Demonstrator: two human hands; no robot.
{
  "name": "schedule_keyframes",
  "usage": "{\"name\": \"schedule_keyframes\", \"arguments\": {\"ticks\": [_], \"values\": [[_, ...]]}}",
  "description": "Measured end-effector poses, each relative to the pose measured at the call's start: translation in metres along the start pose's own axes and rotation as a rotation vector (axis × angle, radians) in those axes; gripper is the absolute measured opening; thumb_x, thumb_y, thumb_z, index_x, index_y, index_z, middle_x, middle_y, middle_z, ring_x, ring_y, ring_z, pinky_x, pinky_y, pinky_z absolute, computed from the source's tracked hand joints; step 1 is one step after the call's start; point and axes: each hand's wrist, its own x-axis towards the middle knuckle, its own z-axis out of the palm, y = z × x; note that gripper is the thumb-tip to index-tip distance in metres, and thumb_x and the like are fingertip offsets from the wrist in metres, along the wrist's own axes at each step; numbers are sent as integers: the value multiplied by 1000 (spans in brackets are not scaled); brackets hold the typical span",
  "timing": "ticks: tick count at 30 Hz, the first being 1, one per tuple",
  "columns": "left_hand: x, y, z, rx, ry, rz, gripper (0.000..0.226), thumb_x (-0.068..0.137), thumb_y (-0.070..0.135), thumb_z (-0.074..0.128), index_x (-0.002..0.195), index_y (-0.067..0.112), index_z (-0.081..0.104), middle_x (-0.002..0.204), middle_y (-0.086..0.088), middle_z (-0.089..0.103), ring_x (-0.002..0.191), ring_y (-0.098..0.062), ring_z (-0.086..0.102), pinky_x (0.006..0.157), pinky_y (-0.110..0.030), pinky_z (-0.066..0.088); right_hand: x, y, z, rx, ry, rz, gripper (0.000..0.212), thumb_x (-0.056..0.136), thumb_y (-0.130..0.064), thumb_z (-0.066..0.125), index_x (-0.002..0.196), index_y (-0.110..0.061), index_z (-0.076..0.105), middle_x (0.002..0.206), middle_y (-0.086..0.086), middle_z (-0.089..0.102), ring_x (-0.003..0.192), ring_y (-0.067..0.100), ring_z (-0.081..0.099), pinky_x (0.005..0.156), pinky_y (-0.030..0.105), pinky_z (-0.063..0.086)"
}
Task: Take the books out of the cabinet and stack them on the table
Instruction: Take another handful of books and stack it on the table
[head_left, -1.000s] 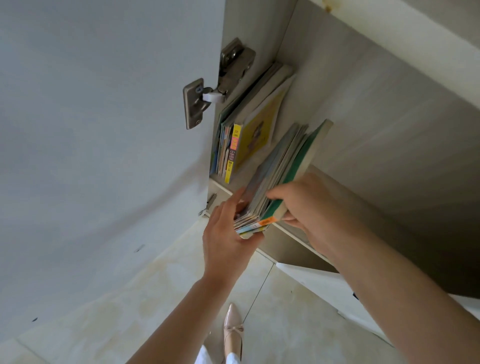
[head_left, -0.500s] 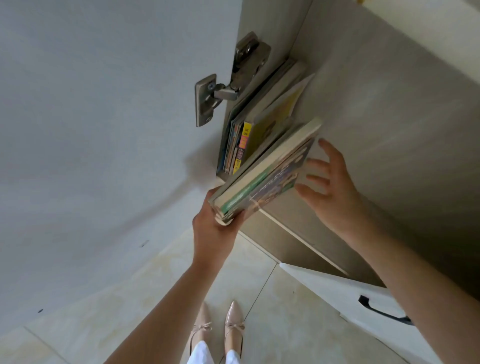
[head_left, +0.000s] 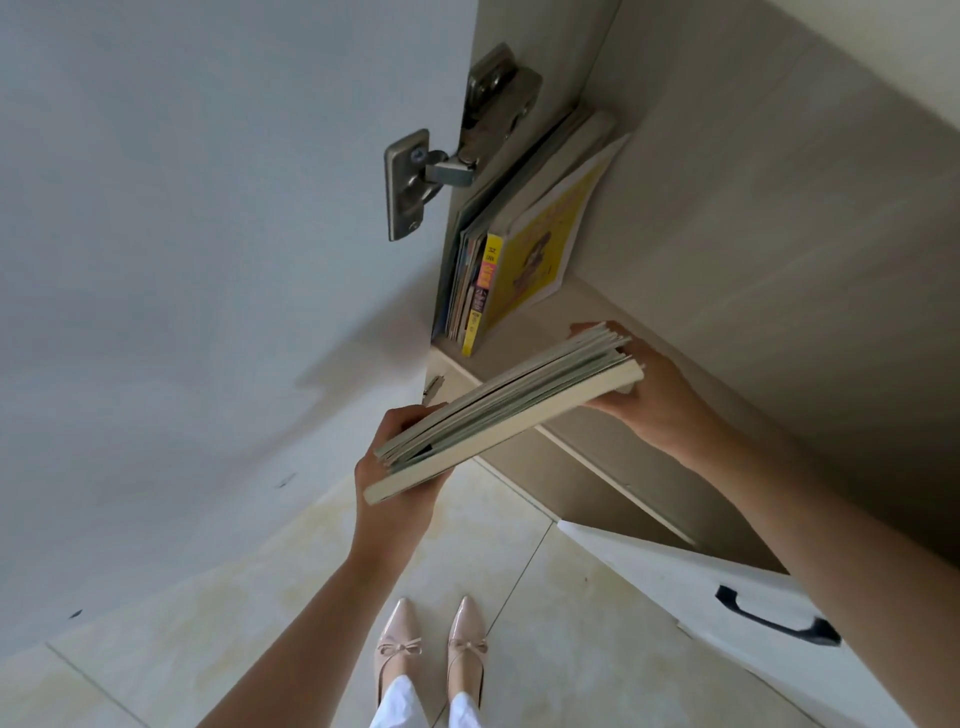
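A bundle of several thin books (head_left: 506, 410) lies nearly flat in the air just outside the cabinet shelf (head_left: 524, 345), page edges toward me. My left hand (head_left: 400, 475) grips its near lower end. My right hand (head_left: 660, 400) supports its far end from below and behind. Inside the cabinet, more books (head_left: 478, 280) lean against the left wall, with a yellow-covered book (head_left: 545, 249) outermost and tilted.
The open white cabinet door (head_left: 208, 260) fills the left, held by a metal hinge (head_left: 441, 171). A lower white door with a black handle (head_left: 774, 621) juts out at the lower right. Below are a tiled floor (head_left: 571, 623) and my feet in pale pointed shoes (head_left: 431, 649).
The bundle has come out of the shelf and turned from upright to nearly flat. My right hand, open beside it half a second ago, now holds its far end.
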Motion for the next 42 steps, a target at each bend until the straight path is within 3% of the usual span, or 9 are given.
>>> {"name": "schedule_keyframes", "arguments": {"ticks": [5, 7, 9, 13, 19, 23, 28, 36, 42], "values": [[0, 12, -11, -11, -46, -58, 42, 70, 12, 84, 101, 30, 62, 93, 19, 70, 89, -6, 67, 76, -19, 53, -22, 5, 7, 52, -19, 123, 25, 77, -15, 78, 96, -11, 64, 85, -19, 72, 88, -9, 65, 87, 25, 52], [-5, 19, -19, -9, -80, -106, 49, 66, 8, 87, 100, 32, 61, 93, 21, 69, 89, -3, 66, 76, -18, 52, -33, 5, 9, 79, 11, 131, 39, 76, -16, 80, 110, -9, 64, 101, -7, 73, 100, 0, 66, 94, 35, 50], [-11, 24, -27, -23, -91, -150, 48, 59, 8, 85, 98, 26, 63, 90, 20, 70, 87, 0, 66, 76, -18, 53, -47, 0, 10, 110, 12, 130, 47, 72, -24, 81, 113, -8, 64, 107, 2, 72, 104, 8, 65, 97, 36, 48], [-26, 60, -52, -77, -121, -246, 59, 48, -3, 89, 101, 1, 64, 90, -2, 74, 80, -7, 71, 68, -24, 55, -86, -27, 3, 157, -2, 180, 34, 77, -7, 77, 104, -19, 60, 97, -10, 71, 92, -13, 61, 83, 8, 44], [-83, 143, -93, -332, -60, -500, 65, 57, -22, 78, 107, 10, 49, 84, 1, 77, 75, -19, 74, 64, -28, 58, -157, -101, -8, 343, -70, 277, 35, 94, -16, 58, 127, -21, 48, 98, -25, 69, 92, -5, 65, 81, 18, 51], [-125, 189, -104, -442, 139, -653, 54, 70, -11, 76, 111, 15, 52, 90, -11, 77, 69, -27, 73, 58, -35, 59, -205, -148, -2, 664, -38, 470, 30, 94, -37, 52, 123, -31, 52, 114, 0, 71, 105, 16, 68, 92, 42, 54], [-168, 218, -116, -186, 214, -671, 48, 73, 15, 82, 113, 26, 58, 105, 1, 71, 86, -24, 73, 77, -47, 60, -241, -172, 0, 750, -47, 600, 27, 93, -39, 57, 118, -27, 55, 111, 3, 72, 99, 23, 71, 92, 53, 53], [-243, 267, -112, 1, 247, -596, 47, 82, 14, 74, 122, 29, 52, 108, 16, 62, 74, -3, 69, 53, -13, 50, -283, -182, -17, 713, -21, 538, 27, 91, -33, 63, 116, -32, 53, 106, 2, 73, 93, 23, 72, 85, 53, 57], [-320, 288, -105, 86, 517, -630, 51, 83, 26, 73, 129, 30, 51, 115, 11, 64, 94, -8, 65, 77, -26, 52, -305, -204, -22, 510, -245, 369, 36, 89, -26, 65, 123, -28, 52, 100, -4, 73, 86, 16, 73, 81, 47, 59]]}}
